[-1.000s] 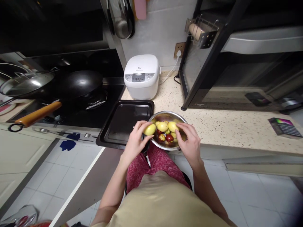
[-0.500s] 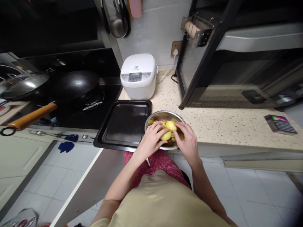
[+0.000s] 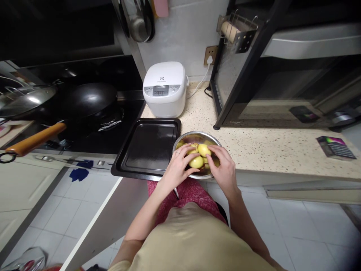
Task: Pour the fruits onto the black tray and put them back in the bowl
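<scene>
A steel bowl (image 3: 184,137) at the counter's front edge holds several smooth yellow potatoes that look peeled. Inside it, my left hand (image 3: 180,162) curves its thumb and fingers around the lower potato (image 3: 196,162). My right hand (image 3: 224,165) pinches the upper potato (image 3: 203,150) between thumb and fingertips at its right side. The two potatoes lie close together. More yellow pieces with brown marks sit behind and under them, partly hidden by my fingers.
Left of the bowl, a black baking tray (image 3: 152,146) overhangs the counter edge. Behind stands a white rice cooker (image 3: 165,90). A wok (image 3: 91,98) rests on the stove, its wooden handle jutting forward. An oven (image 3: 282,86) and small dark box (image 3: 335,147) are right.
My left fingers have shifted slightly left, uncovering more of the lower potato, which sits a little further left. My right hand stays nearly in place.
</scene>
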Demonstrator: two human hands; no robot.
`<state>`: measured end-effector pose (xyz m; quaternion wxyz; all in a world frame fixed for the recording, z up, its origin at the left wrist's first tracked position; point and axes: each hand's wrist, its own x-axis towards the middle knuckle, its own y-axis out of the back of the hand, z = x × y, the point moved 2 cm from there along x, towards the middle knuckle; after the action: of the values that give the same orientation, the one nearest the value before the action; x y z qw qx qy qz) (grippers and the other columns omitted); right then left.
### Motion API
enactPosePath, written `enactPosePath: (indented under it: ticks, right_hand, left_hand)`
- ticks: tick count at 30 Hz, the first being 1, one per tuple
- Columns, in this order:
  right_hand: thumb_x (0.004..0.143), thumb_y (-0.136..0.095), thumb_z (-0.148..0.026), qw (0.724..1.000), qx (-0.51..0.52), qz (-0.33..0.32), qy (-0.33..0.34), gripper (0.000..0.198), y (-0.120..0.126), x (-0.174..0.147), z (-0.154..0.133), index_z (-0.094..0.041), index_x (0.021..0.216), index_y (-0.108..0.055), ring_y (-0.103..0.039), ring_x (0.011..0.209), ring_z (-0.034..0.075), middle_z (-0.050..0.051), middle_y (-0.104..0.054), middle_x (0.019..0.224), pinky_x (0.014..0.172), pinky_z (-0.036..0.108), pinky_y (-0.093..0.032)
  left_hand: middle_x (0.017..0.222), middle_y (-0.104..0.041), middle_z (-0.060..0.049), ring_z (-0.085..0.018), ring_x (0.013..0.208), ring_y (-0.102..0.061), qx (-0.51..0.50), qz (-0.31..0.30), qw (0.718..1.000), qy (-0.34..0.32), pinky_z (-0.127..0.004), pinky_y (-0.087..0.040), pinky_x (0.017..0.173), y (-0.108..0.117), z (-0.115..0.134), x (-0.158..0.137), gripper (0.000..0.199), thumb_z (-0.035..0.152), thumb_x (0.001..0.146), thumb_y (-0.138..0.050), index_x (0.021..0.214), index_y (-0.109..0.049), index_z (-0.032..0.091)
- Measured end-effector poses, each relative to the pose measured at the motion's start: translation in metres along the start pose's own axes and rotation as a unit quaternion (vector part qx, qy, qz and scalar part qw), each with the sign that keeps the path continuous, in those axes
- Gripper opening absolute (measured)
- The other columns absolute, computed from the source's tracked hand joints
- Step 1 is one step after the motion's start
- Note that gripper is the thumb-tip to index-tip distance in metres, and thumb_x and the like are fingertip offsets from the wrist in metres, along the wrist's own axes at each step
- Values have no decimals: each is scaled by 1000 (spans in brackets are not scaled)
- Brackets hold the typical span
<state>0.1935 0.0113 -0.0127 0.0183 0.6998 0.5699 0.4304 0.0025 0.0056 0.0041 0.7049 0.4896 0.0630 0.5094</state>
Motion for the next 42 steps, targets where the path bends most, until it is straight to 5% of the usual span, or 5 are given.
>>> enactPosePath:
  ticks: [20, 33, 42]
  right_hand:
    - [101, -56, -23, 1000, -3, 5, 4, 23, 3, -1, -2, -20, 118, -70, -69, 113, 26, 12, -73, 118, 100, 45, -57]
    - [99, -58, -20, 995, -48, 79, 37, 19, 22, -6, 10, -21, 111, -73, -71, 101, 23, 9, -76, 106, 92, 41, -58]
    - [100, -58, -31, 994, -68, 78, -20, 20, 26, -12, 24, -20, 109, -72, -71, 101, 26, 11, -76, 106, 91, 43, -58]
  left_hand:
    - [147, -56, -16, -33, 146, -48, -8, 42, 999, 18, -56, -45, 117, 3, 3, -12, 46, 33, 94, -73, 137, -59, 24]
    - [139, -62, -11, -29, 139, -55, 121, 173, 978, 5, -52, -50, 113, 61, 1, -42, 32, 17, 101, -61, 132, -63, 25]
    - [145, -57, -14, -31, 142, -51, 165, 145, 975, 8, -53, -52, 112, 65, -4, -47, 33, 16, 102, -59, 134, -60, 23]
